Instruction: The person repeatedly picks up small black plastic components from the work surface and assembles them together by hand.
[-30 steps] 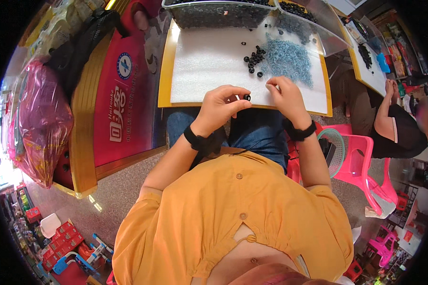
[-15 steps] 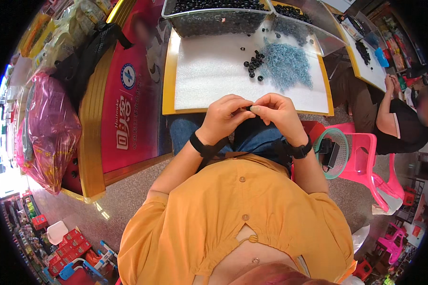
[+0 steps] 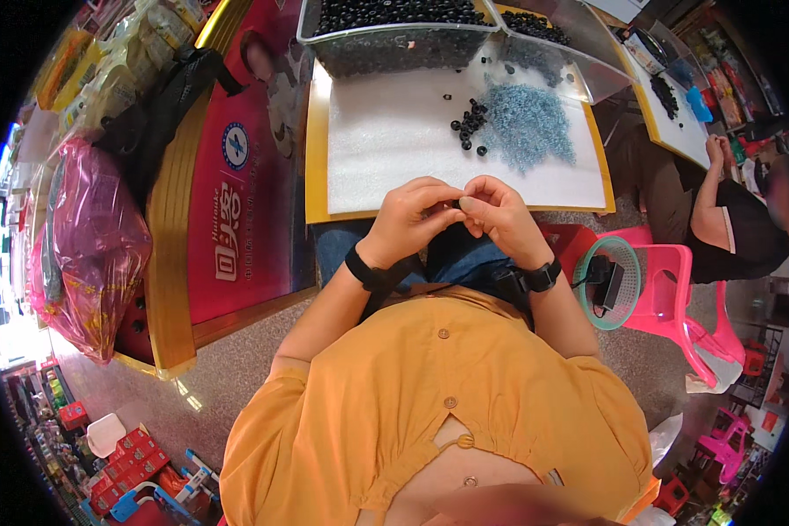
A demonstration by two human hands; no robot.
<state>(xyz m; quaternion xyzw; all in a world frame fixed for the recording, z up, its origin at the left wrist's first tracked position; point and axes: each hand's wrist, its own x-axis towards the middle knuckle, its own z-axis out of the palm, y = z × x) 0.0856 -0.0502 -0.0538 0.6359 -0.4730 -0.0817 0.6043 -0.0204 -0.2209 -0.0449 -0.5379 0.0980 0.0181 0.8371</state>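
Over my lap, at the near edge of the white-topped table (image 3: 386,167), both my hands meet fingertip to fingertip. A small black part (image 3: 457,203) is pinched between them, mostly covered by the fingers. My left hand (image 3: 408,221) has thumb and forefinger closed on it from one side. From the other side my right hand (image 3: 507,221) pinches it, thumb on top. Beyond the hands lies a small cluster of round black pieces (image 3: 467,127), ring-like or cap-like. Touching it on the right is a spread pile of tiny light-blue pieces (image 3: 528,127).
A clear bin (image 3: 403,53) of black pieces stands at the table's far edge, a second clear bin (image 3: 579,66) beside it. To the right are a green basket (image 3: 631,302) and pink chair (image 3: 666,289); a person (image 3: 719,219) sits farther off. A pink bag (image 3: 96,245) is at left.
My right hand's fingers have drawn in a little and curled closer around the black part. My left hand keeps its pinch. The whole view has shifted slightly.
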